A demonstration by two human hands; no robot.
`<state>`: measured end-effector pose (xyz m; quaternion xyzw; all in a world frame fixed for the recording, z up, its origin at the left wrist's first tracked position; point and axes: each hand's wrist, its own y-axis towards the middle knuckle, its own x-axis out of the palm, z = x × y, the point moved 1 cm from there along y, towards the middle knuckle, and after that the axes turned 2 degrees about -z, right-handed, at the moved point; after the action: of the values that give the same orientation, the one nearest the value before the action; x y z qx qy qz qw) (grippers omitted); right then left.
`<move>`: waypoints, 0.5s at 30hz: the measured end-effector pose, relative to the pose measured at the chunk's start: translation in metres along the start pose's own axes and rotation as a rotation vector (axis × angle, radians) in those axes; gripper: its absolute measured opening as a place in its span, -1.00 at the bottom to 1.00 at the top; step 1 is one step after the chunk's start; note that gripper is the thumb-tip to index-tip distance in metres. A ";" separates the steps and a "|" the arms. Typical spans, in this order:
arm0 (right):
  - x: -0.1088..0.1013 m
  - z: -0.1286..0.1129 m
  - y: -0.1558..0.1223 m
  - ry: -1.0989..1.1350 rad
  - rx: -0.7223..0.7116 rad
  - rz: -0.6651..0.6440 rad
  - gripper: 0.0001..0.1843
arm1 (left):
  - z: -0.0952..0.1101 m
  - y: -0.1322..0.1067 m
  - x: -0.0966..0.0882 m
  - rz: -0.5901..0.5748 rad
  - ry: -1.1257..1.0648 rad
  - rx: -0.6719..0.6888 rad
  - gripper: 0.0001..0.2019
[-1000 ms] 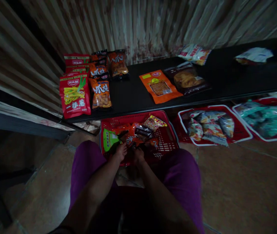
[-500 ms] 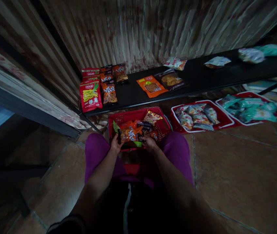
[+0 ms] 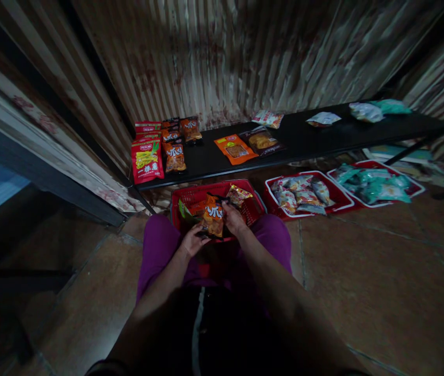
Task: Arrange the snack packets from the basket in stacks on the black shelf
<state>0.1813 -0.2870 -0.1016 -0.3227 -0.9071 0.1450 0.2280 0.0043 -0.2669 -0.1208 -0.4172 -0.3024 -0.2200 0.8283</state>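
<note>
An orange snack bag [image 3: 213, 220] stands upright between both my hands, over the near edge of a red basket [image 3: 253, 204]. My left hand [image 3: 193, 241] grips its lower left corner. At the bag's upper right side my right hand [image 3: 234, 219] is closed on it. Other packets lie in the basket, among them a green one [image 3: 183, 210] and a yellow-red one [image 3: 239, 194]. My purple-trousered knees flank the basket.
A low black shelf [image 3: 308, 141] carries rows of red [image 3: 146, 160] and orange snack bags [image 3: 175, 155] at left, with loose packets farther right. Two more red baskets [image 3: 304, 190] of packets sit on the tiled floor under it. A corrugated metal wall stands behind.
My hands have lifted the orange bag out of the basket and turned it upright. The camera has pulled back and up, showing more of the shelf and floor.
</note>
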 end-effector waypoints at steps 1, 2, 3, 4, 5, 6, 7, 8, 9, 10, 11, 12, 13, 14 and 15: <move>0.004 0.000 -0.003 0.021 0.003 -0.029 -0.75 | -0.001 -0.001 0.001 -0.010 0.010 -0.001 -0.80; 0.008 0.001 -0.006 0.044 0.017 -0.054 -0.77 | -0.002 -0.002 0.003 -0.014 0.023 0.006 -0.80; 0.011 0.002 -0.009 0.063 0.033 -0.070 -0.78 | -0.001 -0.003 0.004 -0.012 0.042 0.021 -0.80; 0.013 0.003 -0.013 0.072 0.045 -0.080 -0.80 | 0.000 -0.005 0.005 -0.008 0.068 0.043 -0.80; 0.014 0.004 -0.016 0.074 0.054 -0.084 -0.81 | 0.002 -0.006 0.007 -0.008 0.098 0.067 -0.80; 0.015 0.004 -0.019 0.071 0.060 -0.084 -0.81 | 0.004 -0.006 0.009 -0.017 0.131 0.093 -0.79; 0.016 0.004 -0.022 0.062 0.061 -0.083 -0.82 | 0.007 -0.007 0.012 -0.036 0.160 0.118 -0.76; 0.017 0.004 -0.024 0.057 0.063 -0.091 -0.83 | 0.010 -0.007 0.014 -0.063 0.185 0.140 -0.73; 0.017 0.004 -0.027 0.058 0.067 -0.104 -0.83 | 0.013 -0.007 0.017 -0.087 0.203 0.163 -0.69; 0.017 0.004 -0.030 0.062 0.070 -0.118 -0.84 | 0.016 -0.006 0.020 -0.095 0.218 0.185 -0.65; 0.018 0.004 -0.033 0.068 0.071 -0.130 -0.84 | 0.020 -0.005 0.023 -0.078 0.235 0.208 -0.63; 0.018 0.004 -0.036 0.072 0.073 -0.140 -0.84 | 0.023 -0.004 0.026 -0.039 0.254 0.231 -0.61; 0.019 0.003 -0.039 0.072 0.074 -0.150 -0.83 | 0.026 -0.002 0.028 0.013 0.272 0.252 -0.61; 0.020 0.003 -0.042 0.068 0.076 -0.162 -0.82 | 0.030 0.000 0.030 0.067 0.287 0.276 -0.61; 0.021 0.002 -0.045 0.060 0.077 -0.174 -0.81 | 0.033 0.002 0.032 0.114 0.293 0.301 -0.60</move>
<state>0.1423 -0.3074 -0.0785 -0.2380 -0.9183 0.1498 0.2788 0.0175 -0.2423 -0.0845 -0.2687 -0.1841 -0.1835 0.9275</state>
